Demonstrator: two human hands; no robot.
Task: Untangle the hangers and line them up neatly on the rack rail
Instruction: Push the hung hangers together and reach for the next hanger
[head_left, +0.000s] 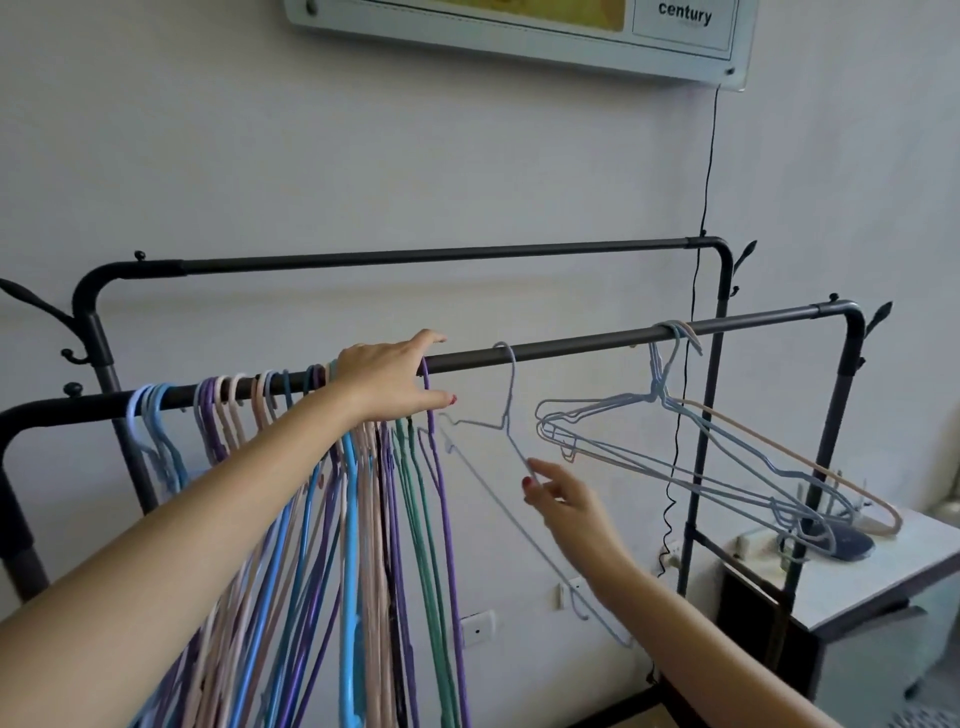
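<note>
A dark rack rail (571, 347) runs across the view. Several thin hangers in purple, blue, pink and green (363, 519) hang bunched on its left half. My left hand (392, 382) rests on the rail over that bunch, fingers straight along the bar. A single pale blue hanger (506, 395) hangs alone at mid rail, turned edge-on. My right hand (558, 493) pinches its lower wire between thumb and fingers. A tangled cluster of pale blue and beige hangers (691, 447) hangs crooked near the rail's right end.
A second, higher rail (415, 255) of the same rack stands behind. A grey side table (878, 577) with a dark object on it sits at the right under the tangled hangers. A black cable (704, 208) hangs down the wall.
</note>
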